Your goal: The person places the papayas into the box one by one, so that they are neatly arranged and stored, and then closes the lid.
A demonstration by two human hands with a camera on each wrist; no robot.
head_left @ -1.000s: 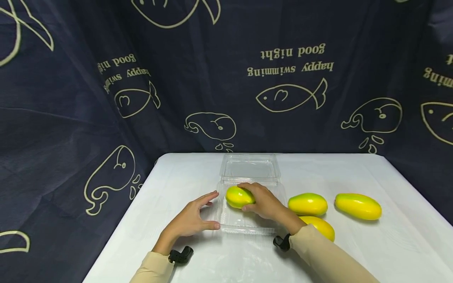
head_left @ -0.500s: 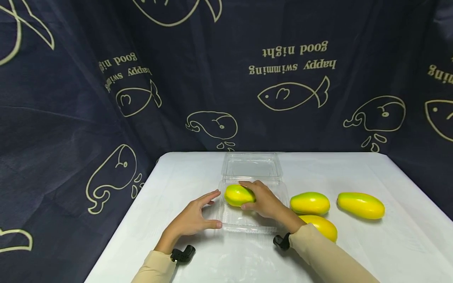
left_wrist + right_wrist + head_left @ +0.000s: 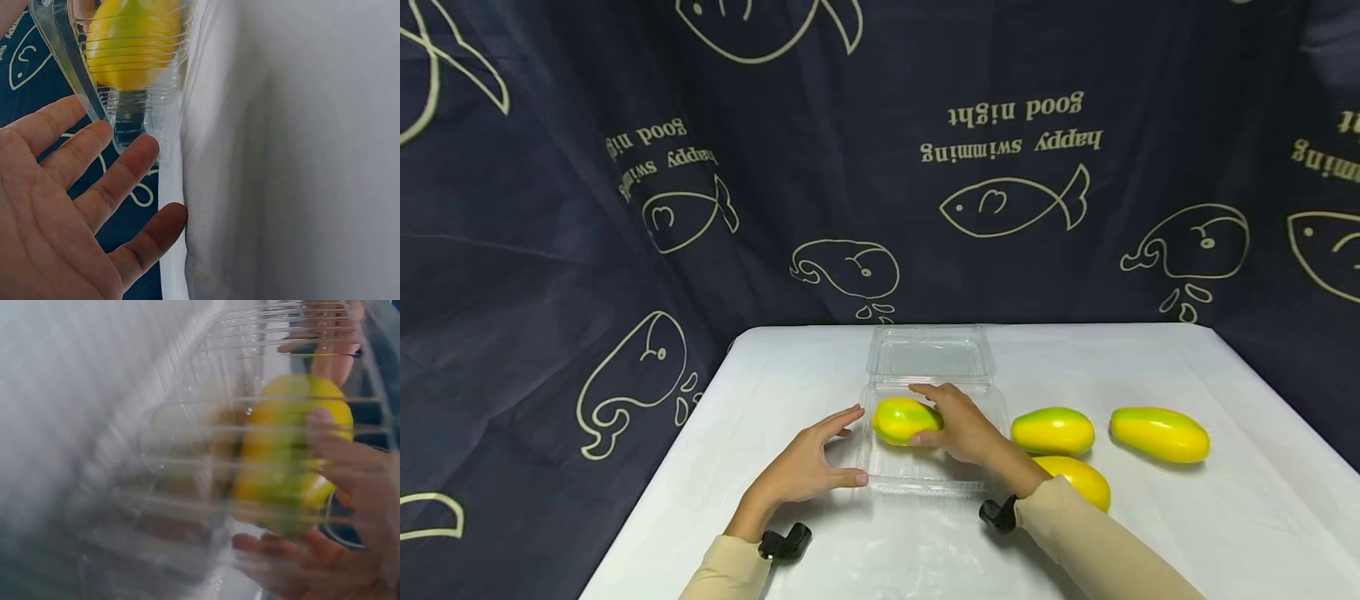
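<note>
A yellow-green papaya point(image 3: 901, 422) sits low in the base of a clear plastic clamshell box point(image 3: 934, 473), whose lid stands open at the back. My right hand point(image 3: 962, 425) is around its right end, thumb on the near side and fingers on the far side. Through the box's ribbed wall, the right wrist view shows the same papaya point(image 3: 284, 456), partly blurred, between thumb and fingers. My left hand point(image 3: 805, 460), fingers spread and holding nothing, stands at the box's left edge. Its fingertips are close to the wall in the left wrist view; contact is unclear.
Right of the box lie three more papayas: one beside it point(image 3: 1052, 431), one nearer point(image 3: 1078, 481), partly behind the right forearm, and one farther right point(image 3: 1160, 435). The white table point(image 3: 820, 358) ends at a dark patterned curtain point(image 3: 850, 167).
The papaya has shifted slightly left and toward me in the box, and a small gap shows near the right fingers. The left hand has stayed in place.
</note>
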